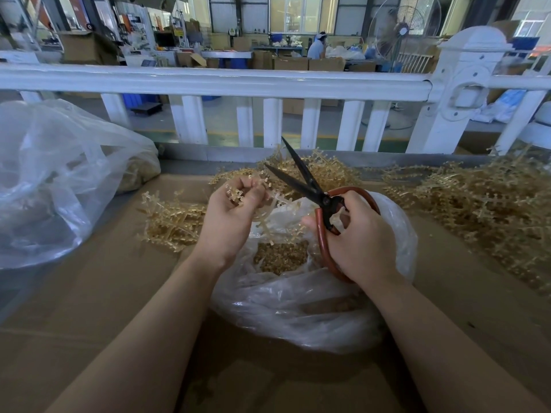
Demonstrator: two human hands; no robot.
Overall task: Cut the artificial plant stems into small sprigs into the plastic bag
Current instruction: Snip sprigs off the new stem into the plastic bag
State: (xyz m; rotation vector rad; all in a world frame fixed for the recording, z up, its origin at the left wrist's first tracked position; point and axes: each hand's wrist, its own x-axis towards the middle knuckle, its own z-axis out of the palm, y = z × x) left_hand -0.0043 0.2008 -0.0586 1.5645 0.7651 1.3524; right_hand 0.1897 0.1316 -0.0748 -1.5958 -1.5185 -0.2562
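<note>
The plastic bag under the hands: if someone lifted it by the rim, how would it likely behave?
The plastic bag looks thin and crumpled, so it would probably sag and fold. The cut sprigs pooled inside would likely slide to its lowest point. It seems light, since the pile is small.

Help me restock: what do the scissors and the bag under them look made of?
Scissors: dark, matte blades, probably steel; glossy red-brown handle loops, perhaps coated. Bag: thin clear plastic film, since it crinkles, shines, and cut sprigs show through.

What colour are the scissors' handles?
Reddish-brown handles, with black blades; the right hand grips them. Clearest in the head view.
</note>
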